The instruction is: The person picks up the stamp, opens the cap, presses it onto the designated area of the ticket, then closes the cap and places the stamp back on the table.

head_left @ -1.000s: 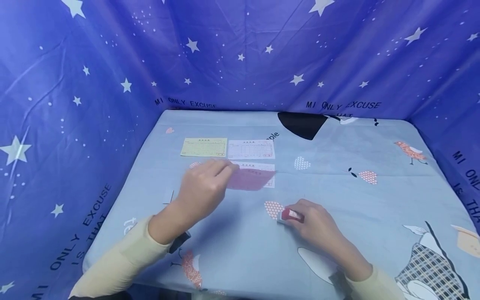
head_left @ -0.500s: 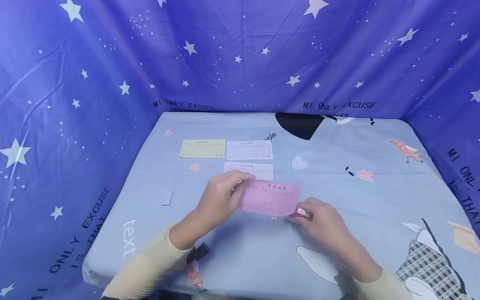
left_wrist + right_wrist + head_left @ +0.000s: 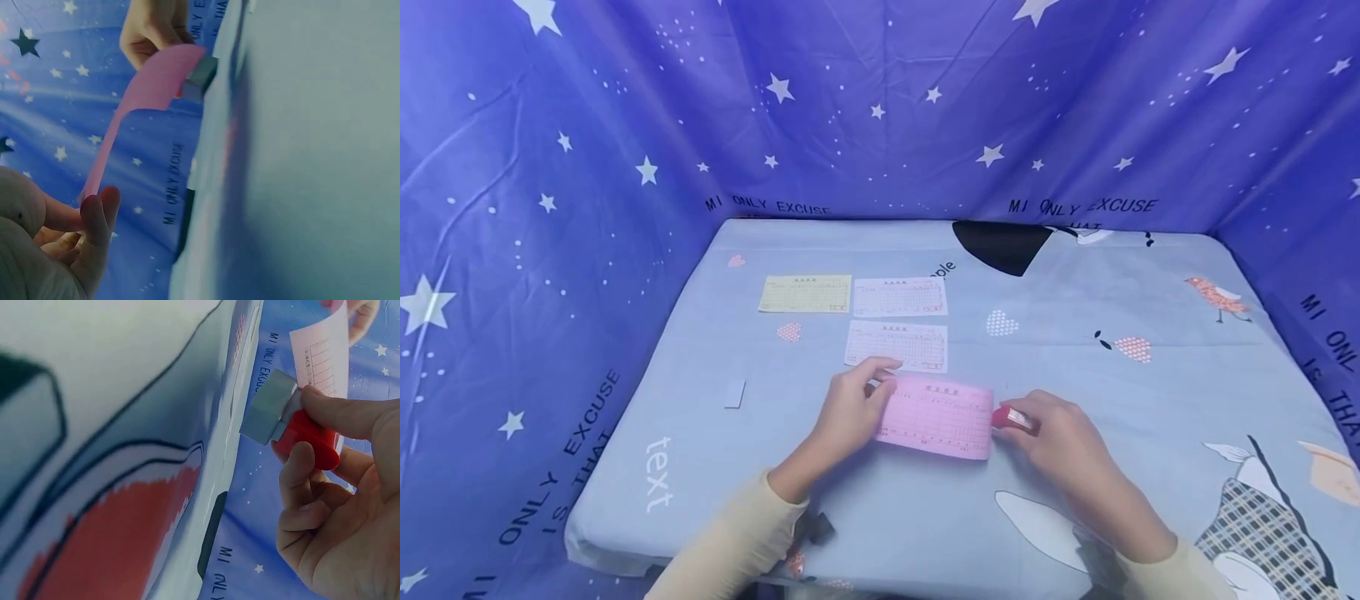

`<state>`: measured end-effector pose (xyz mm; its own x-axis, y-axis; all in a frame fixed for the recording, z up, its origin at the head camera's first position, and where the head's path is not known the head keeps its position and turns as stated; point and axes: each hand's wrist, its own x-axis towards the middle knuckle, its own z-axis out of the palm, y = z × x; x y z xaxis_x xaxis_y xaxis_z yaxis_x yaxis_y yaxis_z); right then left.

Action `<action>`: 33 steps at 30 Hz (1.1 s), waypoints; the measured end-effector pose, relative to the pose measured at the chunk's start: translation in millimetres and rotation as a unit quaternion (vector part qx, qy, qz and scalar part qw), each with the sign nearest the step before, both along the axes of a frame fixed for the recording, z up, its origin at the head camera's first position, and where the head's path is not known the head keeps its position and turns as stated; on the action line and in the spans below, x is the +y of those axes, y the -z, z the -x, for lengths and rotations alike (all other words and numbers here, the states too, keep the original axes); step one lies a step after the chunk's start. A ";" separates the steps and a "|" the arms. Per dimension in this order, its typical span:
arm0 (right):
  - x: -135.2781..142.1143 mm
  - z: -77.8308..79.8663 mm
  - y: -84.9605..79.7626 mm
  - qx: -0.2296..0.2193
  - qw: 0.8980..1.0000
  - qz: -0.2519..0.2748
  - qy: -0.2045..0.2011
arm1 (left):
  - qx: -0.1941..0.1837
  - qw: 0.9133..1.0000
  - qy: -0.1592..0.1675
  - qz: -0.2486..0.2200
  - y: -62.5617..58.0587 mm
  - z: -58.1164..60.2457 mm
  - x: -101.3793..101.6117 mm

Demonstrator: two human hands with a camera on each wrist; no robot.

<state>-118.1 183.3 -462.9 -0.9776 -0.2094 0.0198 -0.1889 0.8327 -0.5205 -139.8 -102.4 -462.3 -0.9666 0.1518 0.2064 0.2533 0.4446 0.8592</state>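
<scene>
While our left hand [image 3: 850, 412] pinches the pink printed slip [image 3: 936, 418] by its left end above the worktop [image 3: 910, 525], our right hand [image 3: 1070, 435] grips a red-and-grey stamp [image 3: 310, 439] beside the other end, fingers curled. We judge the step as lining these up; next calls for holding the paper steady.

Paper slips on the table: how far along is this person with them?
Apparently done: the yellow slip and two pale slips lie flat, each with a small reddish mark near a corner. In hand: the left hand holds the pink slip; the right hand grips a red-and-grey tool beside it. Probably left: marking the pink slip, where I see no such mark, and laying it flat.
</scene>
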 end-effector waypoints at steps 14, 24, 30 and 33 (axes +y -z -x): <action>-2.9 5.6 2.3 0.011 1.000 -0.008 -0.014 | -0.020 0.998 -0.045 0.036 25.9 3.8 -12.7; -5.3 8.9 2.2 -0.010 1.000 -0.018 -0.005 | -0.050 0.995 -0.054 0.063 31.5 6.7 -16.8; -5.3 11.0 3.9 -0.011 1.000 -0.017 -0.005 | -0.086 0.992 -0.052 0.072 38.6 8.4 -19.1; -5.3 11.3 4.9 -0.007 1.000 -0.015 -0.007 | -0.103 0.990 -0.048 0.079 43.8 8.1 -20.6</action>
<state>-129.3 178.0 -467.9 -0.9748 -0.2232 -0.0002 -0.1934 0.8454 -0.4979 -147.9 -123.0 -506.1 -0.9973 0.0723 -0.0161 0.0298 0.5910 0.8061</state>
